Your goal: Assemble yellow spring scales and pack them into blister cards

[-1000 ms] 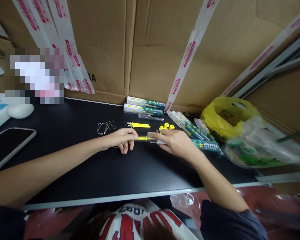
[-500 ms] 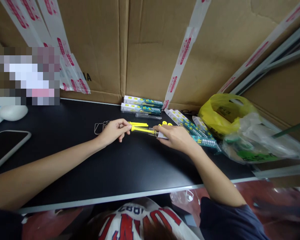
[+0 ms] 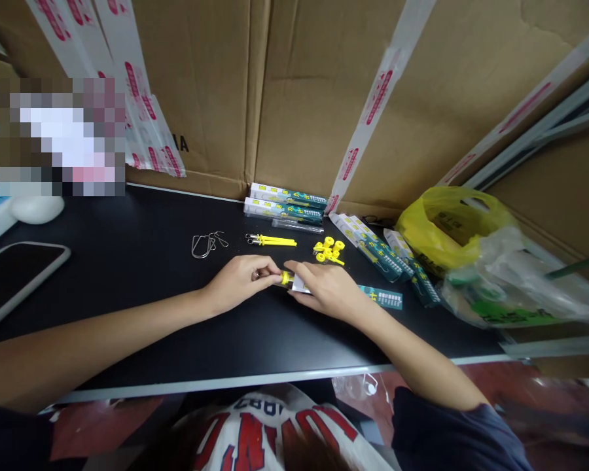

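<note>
Both bare forearms reach in from the near edge of the counter [image 3: 186, 386] and converge toward its middle. The left hand [image 3: 240, 280] lies low, knuckles up, its fingers [image 3: 269, 268] curled and pinched together at the tips, pointing right. The right hand [image 3: 326, 291] faces it, palm down, wrist slightly raised, thumb and fingers bent inward toward the left. The fingertips of the two hands nearly meet. Dark sleeves cover both upper arms near the elbows.
</note>
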The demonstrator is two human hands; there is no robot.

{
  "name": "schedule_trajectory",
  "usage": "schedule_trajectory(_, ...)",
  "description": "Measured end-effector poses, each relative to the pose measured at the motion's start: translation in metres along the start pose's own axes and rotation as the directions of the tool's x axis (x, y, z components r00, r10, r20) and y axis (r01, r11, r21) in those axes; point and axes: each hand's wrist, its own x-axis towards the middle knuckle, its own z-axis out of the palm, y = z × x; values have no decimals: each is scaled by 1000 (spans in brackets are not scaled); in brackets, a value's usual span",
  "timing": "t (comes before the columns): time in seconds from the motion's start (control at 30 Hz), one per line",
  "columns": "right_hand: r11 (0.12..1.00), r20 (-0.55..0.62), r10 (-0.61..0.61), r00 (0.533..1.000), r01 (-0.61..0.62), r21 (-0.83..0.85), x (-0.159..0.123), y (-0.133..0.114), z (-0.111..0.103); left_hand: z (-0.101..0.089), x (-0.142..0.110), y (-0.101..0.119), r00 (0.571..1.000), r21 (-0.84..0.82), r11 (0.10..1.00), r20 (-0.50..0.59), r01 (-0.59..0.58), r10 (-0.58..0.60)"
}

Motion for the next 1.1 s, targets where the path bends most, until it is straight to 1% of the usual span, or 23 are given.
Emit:
schedule_trajectory(0.13, 999, -28, -23, 999, 24, 35, 0, -5, 4, 2, -4, 3, 997, 70, 996, 49, -61, 57)
schedule_trajectory(0.23, 998, -24, -36, 999, 38, 55, 1, -9, 6, 2, -6, 5, 992, 134, 986, 89, -96, 84)
schedule_trajectory(0.3, 996, -14, -46, 999, 47, 77, 1, -11, 7, 2, -6, 6, 989, 162, 982, 119, -102, 84)
schedule_trajectory(0.4, 992, -16, -55, 998, 56, 110, 1, -14, 8, 3, -7, 6, 985, 151, 984, 156, -93, 69)
schedule_trajectory(0.57, 984, -78, -51, 996, 64, 165, -1, -16, 13, 8, -9, 6, 989, 160, 985, 145, -64, 40)
schedule_trajectory(0.7, 986, -79, -47, 996, 59, 159, -1, -19, 15, 12, -11, 5, 991, 188, 980, 128, -59, 35)
schedule_trajectory(0.9, 987, -87, -33, 996, 47, 156, -2, -24, 14, 19, -12, 4, 995, 145, 988, 91, -55, 42)
schedule_trajectory(1.03, 986, -96, -38, 995, 53, 156, -2, -28, 11, 22, -15, 7, 990, 30, 998, 138, -46, 41)
schedule_trajectory(1.1, 986, -104, -17, 994, 34, 163, -2, -26, 10, 23, -15, 9, 992, -48, 999, 130, -1, 7)
